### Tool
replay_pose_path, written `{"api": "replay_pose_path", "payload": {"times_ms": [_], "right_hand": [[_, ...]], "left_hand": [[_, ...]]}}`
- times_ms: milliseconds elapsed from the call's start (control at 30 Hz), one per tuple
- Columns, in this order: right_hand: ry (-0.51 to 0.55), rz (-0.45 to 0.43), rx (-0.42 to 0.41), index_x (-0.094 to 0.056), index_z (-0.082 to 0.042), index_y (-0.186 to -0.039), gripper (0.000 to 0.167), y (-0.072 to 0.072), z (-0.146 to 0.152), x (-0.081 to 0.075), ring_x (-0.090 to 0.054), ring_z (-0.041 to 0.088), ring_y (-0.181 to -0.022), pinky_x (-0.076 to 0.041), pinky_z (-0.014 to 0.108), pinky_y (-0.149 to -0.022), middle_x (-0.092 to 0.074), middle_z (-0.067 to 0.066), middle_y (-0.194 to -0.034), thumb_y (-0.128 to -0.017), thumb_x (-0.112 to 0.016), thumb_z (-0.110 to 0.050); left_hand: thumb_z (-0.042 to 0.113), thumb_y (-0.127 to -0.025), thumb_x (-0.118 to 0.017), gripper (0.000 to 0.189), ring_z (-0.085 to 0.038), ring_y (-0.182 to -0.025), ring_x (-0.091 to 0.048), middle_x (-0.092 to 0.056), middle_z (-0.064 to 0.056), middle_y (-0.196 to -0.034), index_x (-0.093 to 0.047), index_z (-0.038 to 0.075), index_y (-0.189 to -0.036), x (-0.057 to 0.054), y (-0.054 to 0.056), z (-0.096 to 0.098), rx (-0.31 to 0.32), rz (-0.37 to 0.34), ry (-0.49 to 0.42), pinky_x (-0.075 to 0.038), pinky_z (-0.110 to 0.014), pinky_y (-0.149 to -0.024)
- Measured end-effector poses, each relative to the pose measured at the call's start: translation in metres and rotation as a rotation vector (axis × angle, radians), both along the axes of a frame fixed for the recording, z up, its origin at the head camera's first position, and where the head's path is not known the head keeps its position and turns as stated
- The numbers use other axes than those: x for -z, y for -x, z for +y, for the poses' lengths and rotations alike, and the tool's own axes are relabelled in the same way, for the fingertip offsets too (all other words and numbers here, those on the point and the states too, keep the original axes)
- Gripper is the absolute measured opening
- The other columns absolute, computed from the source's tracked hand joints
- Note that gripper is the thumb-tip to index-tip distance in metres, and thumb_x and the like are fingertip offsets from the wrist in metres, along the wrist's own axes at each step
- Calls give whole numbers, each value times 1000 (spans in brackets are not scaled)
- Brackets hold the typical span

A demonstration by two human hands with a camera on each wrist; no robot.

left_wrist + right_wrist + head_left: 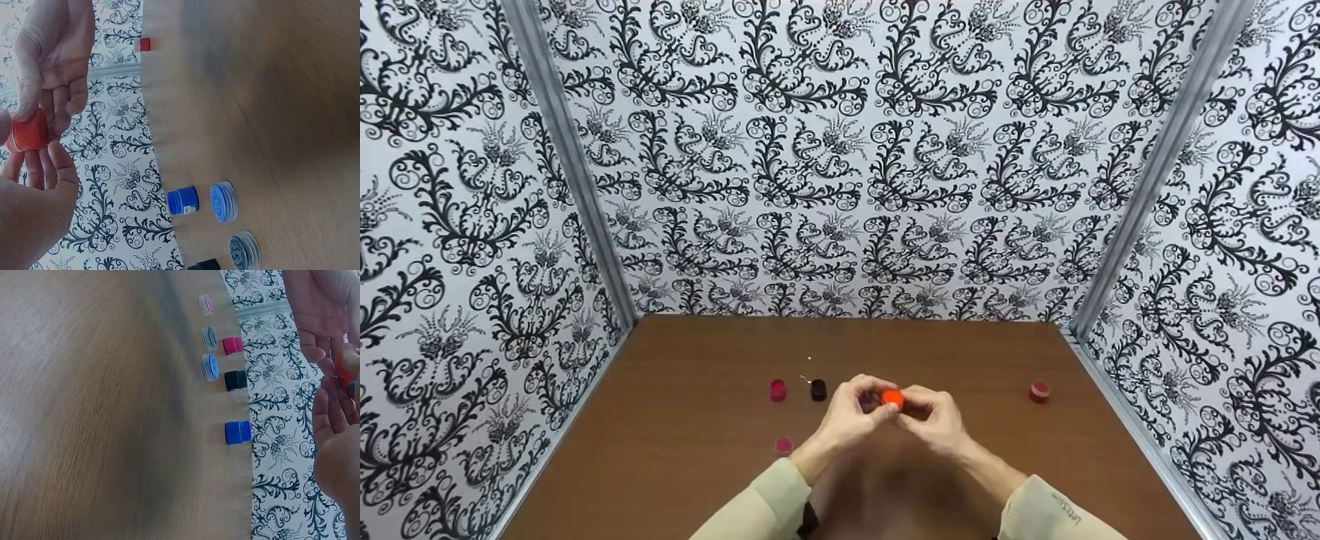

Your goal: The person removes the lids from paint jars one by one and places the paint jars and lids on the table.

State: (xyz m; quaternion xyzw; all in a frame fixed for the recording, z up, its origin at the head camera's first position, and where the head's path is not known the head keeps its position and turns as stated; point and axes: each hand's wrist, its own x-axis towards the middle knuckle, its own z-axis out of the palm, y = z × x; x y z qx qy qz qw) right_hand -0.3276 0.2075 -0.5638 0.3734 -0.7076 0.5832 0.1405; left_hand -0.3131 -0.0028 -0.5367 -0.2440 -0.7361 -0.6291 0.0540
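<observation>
A small orange-red paint jar (892,399) is held between my two hands above the middle of the table. My left hand (847,411) grips it, with the thumb on its near side. From the other side, my right hand (943,421) pinches it. In the left wrist view the jar (29,132) lies on its side, its ridged end toward the left; fingers of both hands surround it. At the edge of the right wrist view the jar (344,365) is mostly hidden by fingers.
To the left stand a pink jar (778,390) and a black jar (817,390), with a pink lid (784,446) nearer. A blue jar (238,432), a blue lid (210,367) and a grey lid (208,338) are nearby. A red jar (1039,391) stands far right. Patterned walls enclose the table.
</observation>
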Motion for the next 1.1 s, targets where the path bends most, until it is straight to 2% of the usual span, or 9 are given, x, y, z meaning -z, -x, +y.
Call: {"api": "replay_pose_path", "payload": {"times_ms": [167,400,600,833,933,1100], "right_hand": [[-17,-17,25,-83,8,-113,19,0,-2,-1,-76,0,-94,-65,20,-80,-79,30,-103,-94,-83,8],[4,-2,47,-82,12,-114,23,2,-6,2,-74,-1,-95,-64,18,-81,-77,34,-101,-91,-83,12],[16,6,67,-81,12,-114,23,4,-8,5,-74,-1,-96,-66,21,-82,-77,34,-100,-91,-83,12],[18,26,64,-82,11,-114,23,3,-7,4,-75,-1,-99,-64,17,-85,-79,33,-103,-91,-83,13],[22,34,52,-82,11,-114,23,3,-6,2,-75,-1,-99,-64,17,-85,-78,34,-103,-91,-83,13],[23,43,47,-82,11,-114,24,1,-6,-2,-76,0,-98,-66,21,-81,-79,32,-103,-90,-84,13]], "left_hand": [[8,-96,-87,29,-6,-83,-65,-77,-28,-112,-74,-4,-119,0,-1,1,-13,-26,-18,-54,-17,-76],[10,-93,-90,33,-11,-87,-64,-76,-26,-108,-68,-3,-113,0,-2,4,-54,2,-43,-56,-22,-80],[9,-91,-91,32,-15,-91,-68,-77,-23,-109,-67,-1,-110,1,-3,7,-88,-28,-91,-57,-19,-82],[9,-88,-95,32,-11,-90,-69,-79,-20,-110,-72,2,-110,2,-3,7,-110,-58,-95,-59,-22,-84],[11,-88,-96,35,-12,-91,-70,-79,-20,-111,-75,2,-115,0,-3,4,-94,-58,-76,-60,-22,-85],[14,-95,-90,48,-16,-99,-73,-79,-23,-125,-75,3,-139,-4,-1,-1,-30,-17,-6,-61,-21,-87]]}}
